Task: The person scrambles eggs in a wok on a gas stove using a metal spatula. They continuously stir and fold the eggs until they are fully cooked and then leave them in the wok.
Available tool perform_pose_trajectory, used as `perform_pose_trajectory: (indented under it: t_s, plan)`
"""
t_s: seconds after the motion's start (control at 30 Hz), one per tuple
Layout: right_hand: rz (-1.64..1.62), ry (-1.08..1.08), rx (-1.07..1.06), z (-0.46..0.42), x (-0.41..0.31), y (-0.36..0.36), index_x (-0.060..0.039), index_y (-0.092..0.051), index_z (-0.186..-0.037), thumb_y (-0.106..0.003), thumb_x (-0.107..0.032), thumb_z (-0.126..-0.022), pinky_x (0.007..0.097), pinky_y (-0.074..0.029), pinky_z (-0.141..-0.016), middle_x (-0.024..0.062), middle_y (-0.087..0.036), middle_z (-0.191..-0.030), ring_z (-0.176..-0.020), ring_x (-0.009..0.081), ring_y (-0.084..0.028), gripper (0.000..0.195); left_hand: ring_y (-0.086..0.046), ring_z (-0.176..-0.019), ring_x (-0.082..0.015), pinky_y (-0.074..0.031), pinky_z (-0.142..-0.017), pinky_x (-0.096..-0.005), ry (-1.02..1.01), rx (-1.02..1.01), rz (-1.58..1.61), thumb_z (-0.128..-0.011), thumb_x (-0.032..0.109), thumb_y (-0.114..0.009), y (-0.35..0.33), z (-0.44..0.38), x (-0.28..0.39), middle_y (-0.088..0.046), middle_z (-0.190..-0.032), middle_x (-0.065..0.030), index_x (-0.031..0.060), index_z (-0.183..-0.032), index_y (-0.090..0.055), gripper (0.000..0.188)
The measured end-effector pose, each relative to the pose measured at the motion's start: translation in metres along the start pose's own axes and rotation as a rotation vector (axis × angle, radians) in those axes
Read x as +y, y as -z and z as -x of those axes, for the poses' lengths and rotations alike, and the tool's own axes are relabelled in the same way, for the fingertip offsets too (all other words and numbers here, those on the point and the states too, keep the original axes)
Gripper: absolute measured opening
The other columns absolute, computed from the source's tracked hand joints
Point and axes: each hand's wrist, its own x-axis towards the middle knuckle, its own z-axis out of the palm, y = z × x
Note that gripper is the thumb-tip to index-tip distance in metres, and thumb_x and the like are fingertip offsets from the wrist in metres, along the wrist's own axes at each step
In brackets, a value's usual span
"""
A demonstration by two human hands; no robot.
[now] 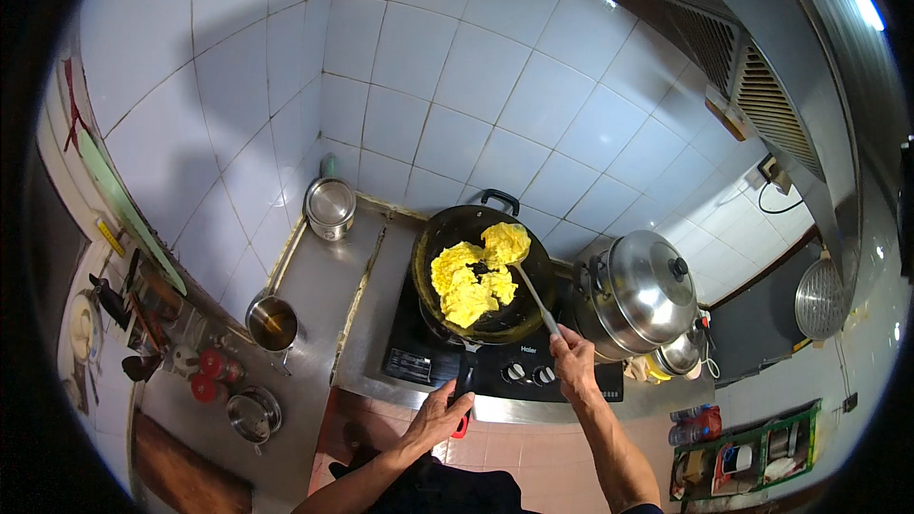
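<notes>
A dark wok (525,310) rests over the left side of a black gas stove (485,375). Its long black handle is gripped by my left hand (437,420). In my right hand (573,360) is the shaft of a metal spatula or ladle (535,296), whose head lies inside the wok under a lump of yellow cooked egg. More cooked egg (464,285), in soft broken pieces, lies in the middle and left of the wok.
Right of the wok stands a large lidded steel steamer pot (653,289). Leftward on the steel counter are a lidded steel canister (330,208), a metal cup of brownish liquid (272,324), steel bowls (251,417) and red-lidded jars (212,364). A range hood (778,86) hangs upper right.
</notes>
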Motion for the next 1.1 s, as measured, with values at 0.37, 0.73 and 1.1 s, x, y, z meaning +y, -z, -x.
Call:
perform_pose_trajectory:
  t_s: [0.37, 0.73, 1.1]
  plan:
    - [1.083, 0.602, 0.143, 0.007, -0.019, 0.001, -0.0178, -0.071, -0.137, -0.068, -0.005, -0.094, 0.0503, -0.055, -0.069, 0.014, -0.066, -0.09, -0.078, 0.0393, -0.07, 0.045, -0.058, -0.136, -0.0382, -0.046, -0.114, -0.0403, 0.001, -0.016, 0.018, -0.102, 0.051, -0.066, 0.001, 0.0, 0.004, -0.056, -0.148, -0.0343, -0.0142, -0.152, -0.043, 0.085]
    - [1.265, 0.747, 0.137, 0.012, -0.045, 0.023, -0.0225, -0.063, -0.146, -0.059, 0.001, -0.091, 0.0503, -0.054, -0.06, 0.0125, -0.059, -0.096, -0.075, 0.0366, -0.07, 0.06, -0.055, -0.14, -0.0403, -0.044, -0.117, -0.0403, 0.02, -0.081, 0.087, -0.102, 0.054, -0.064, 0.006, 0.007, 0.021, -0.053, -0.15, -0.0372, -0.0158, -0.152, -0.041, 0.089]
    - [1.499, 0.722, -0.119, 0.042, -0.088, 0.039, -0.0258, -0.065, -0.145, -0.064, 0.0, -0.087, 0.0485, -0.048, -0.059, 0.0086, -0.058, -0.099, -0.077, 0.0325, -0.071, 0.063, -0.049, -0.145, -0.0416, -0.039, -0.121, -0.0415, 0.001, -0.028, 0.024, -0.102, 0.056, -0.063, -0.001, -0.005, -0.008, -0.05, -0.153, -0.036, -0.0149, -0.153, -0.041, 0.09]
